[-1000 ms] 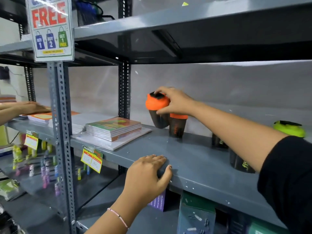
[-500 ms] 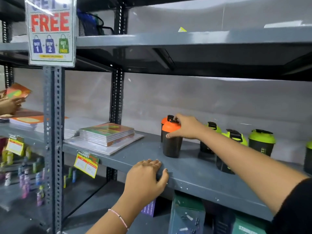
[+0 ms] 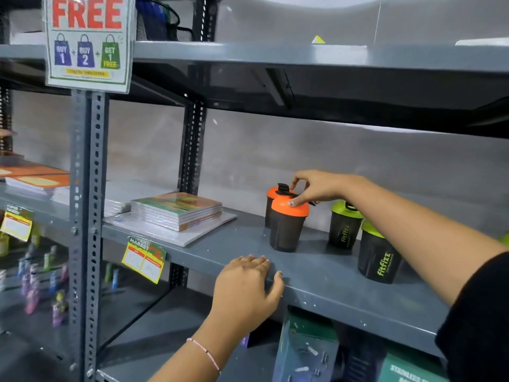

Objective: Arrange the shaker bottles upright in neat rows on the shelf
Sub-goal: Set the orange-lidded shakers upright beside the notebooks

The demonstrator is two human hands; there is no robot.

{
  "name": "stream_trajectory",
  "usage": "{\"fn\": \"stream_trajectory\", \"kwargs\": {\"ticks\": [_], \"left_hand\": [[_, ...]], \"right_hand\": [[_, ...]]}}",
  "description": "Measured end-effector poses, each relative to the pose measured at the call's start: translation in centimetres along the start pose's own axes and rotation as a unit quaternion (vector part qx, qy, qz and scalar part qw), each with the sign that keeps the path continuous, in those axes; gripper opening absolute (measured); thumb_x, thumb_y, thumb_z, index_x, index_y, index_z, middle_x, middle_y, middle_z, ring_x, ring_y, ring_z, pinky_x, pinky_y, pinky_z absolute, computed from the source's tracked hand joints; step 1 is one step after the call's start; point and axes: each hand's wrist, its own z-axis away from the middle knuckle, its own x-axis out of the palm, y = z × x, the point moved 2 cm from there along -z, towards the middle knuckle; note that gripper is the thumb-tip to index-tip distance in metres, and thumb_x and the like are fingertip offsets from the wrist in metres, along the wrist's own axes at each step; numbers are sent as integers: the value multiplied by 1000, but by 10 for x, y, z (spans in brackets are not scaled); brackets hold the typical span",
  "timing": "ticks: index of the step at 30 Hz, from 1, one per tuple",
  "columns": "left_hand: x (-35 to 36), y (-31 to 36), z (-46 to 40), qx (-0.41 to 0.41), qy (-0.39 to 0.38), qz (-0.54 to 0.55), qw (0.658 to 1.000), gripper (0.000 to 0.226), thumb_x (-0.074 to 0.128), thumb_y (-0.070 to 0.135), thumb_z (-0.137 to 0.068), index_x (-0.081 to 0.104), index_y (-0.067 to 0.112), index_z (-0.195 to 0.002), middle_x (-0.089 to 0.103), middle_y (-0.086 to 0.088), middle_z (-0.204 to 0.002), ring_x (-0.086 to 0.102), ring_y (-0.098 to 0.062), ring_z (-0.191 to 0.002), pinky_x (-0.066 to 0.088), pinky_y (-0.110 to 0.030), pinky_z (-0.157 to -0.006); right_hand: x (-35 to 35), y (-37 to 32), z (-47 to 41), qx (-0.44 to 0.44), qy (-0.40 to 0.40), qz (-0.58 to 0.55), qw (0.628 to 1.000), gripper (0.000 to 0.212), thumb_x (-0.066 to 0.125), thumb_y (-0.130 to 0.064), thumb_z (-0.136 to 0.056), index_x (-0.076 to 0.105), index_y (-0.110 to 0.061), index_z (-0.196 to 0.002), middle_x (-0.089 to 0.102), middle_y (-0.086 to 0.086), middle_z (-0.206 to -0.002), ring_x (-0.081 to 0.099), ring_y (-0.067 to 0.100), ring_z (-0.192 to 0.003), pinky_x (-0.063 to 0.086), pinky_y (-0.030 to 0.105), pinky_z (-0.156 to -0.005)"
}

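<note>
Two dark shaker bottles with orange lids stand upright on the grey shelf, one behind the other. My right hand rests its fingertips on the lid of the front orange-lidded shaker; the rear orange-lidded shaker is partly hidden behind it. To the right stand two green-lidded shakers, the far one and the near one, both partly covered by my right forearm. My left hand lies flat on the shelf's front edge, holding no bottle.
A stack of notebooks lies on white sheets at the shelf's left. A yellow price tag hangs from the shelf edge. A slotted upright post carries a "FREE" sign. Boxes sit on the shelf below.
My right hand brought the orange-lidded shaker down from a tilted hold and stood it in front of the other orange one. The camera view shifted; my left hand stayed on the shelf edge.
</note>
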Motion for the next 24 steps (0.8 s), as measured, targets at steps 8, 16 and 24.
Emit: {"fn": "stream_trajectory", "kwargs": {"ticks": [8, 16, 24], "left_hand": [[4, -2, 0, 2, 15, 14, 1000, 39, 47, 45, -84, 74, 18, -93, 75, 6, -92, 67, -15, -88, 49, -26, -84], [3, -4, 0, 2, 9, 10, 1000, 43, 45, 47, -84, 74, 18, -95, 75, 5, -93, 67, -16, -89, 50, -28, -84], [1, -3, 0, 7, 6, 8, 1000, 40, 45, 47, -86, 73, 20, -97, 74, 6, -96, 66, -16, -94, 48, -27, -87]], "right_hand": [[24, -30, -12, 158, 93, 165, 969, 57, 51, -74, -75, 57, -18, -83, 54, 1, -77, 58, 25, -79, 43, 31, -58], [26, -55, -16, 274, 64, 212, 936, 46, 45, -62, -84, 63, -20, -90, 55, 4, -76, 57, 24, -74, 47, 26, -64], [-1, -57, 17, 292, 38, 35, 955, 115, 9, -92, -73, 44, -8, -144, 63, 22, -94, 68, 33, -98, 52, 37, -84]]}}
